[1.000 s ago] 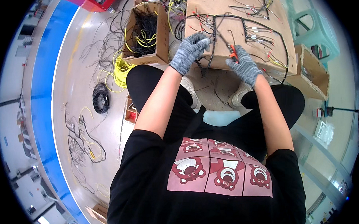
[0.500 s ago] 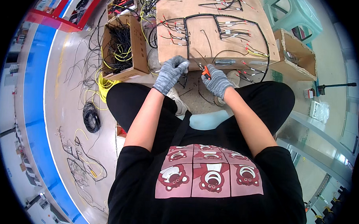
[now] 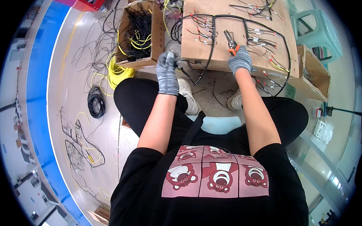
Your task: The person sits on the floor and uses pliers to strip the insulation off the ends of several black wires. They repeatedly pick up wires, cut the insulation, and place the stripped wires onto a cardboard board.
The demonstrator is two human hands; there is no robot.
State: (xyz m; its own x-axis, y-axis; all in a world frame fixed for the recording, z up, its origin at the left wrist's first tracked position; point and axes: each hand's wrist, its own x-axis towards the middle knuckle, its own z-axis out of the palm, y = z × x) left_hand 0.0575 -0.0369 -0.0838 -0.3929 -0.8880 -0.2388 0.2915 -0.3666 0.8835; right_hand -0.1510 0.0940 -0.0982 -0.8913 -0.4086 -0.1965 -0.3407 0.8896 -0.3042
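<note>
One pair of orange-handled pliers (image 3: 231,42), partly hidden in clenched right grip (image 3: 241,61); hold of left grip (image 3: 167,72) unclear.

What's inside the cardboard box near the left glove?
The cardboard box holds tangled black wires, with some yellow wires among them. They cover the bottom, so anything underneath can't be seen.

Gloves (image 3: 166,76) mottled grey. Pliers (image 3: 232,47) orange-handled; head (image 3: 230,38) looks dull grey, too small to be sure. Harness (image 3: 212,36) black, wire tips (image 3: 275,46) red and white. Board (image 3: 196,53) tan. Coil (image 3: 119,74) yellow. Stool (image 3: 326,30) pale green.
</note>
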